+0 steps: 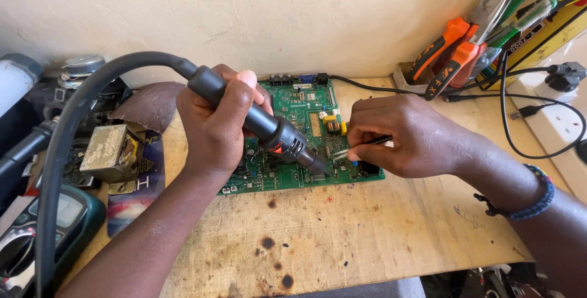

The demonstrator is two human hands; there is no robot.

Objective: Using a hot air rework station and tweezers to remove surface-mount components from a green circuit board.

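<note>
The left hand (217, 123) is wrapped tight round the black handle of a hot-air tool (263, 128), thumb laid along the top, with the nozzle angled down and to the right so its metal tip sits just over the green circuit board (293, 151). A thick grey hose (73, 126) arcs from the back of the handle up and over to the left. The right hand (406, 136) is pinched shut on a pair of tweezers (361, 146), whose points reach left and meet the board just beside the nozzle tip. The board lies flat on the wooden desk (367, 230), under and between both hands, its far edge near the wall. A beaded band (538, 197) circles the right wrist. To the left of the board rest a boxy metal part (110, 151) and a multimeter (67, 218). Orange-handled pliers (449, 53) stand in a holder at the back right, well apart from the hands, with black cables (520, 99) trailing nearby.
</note>
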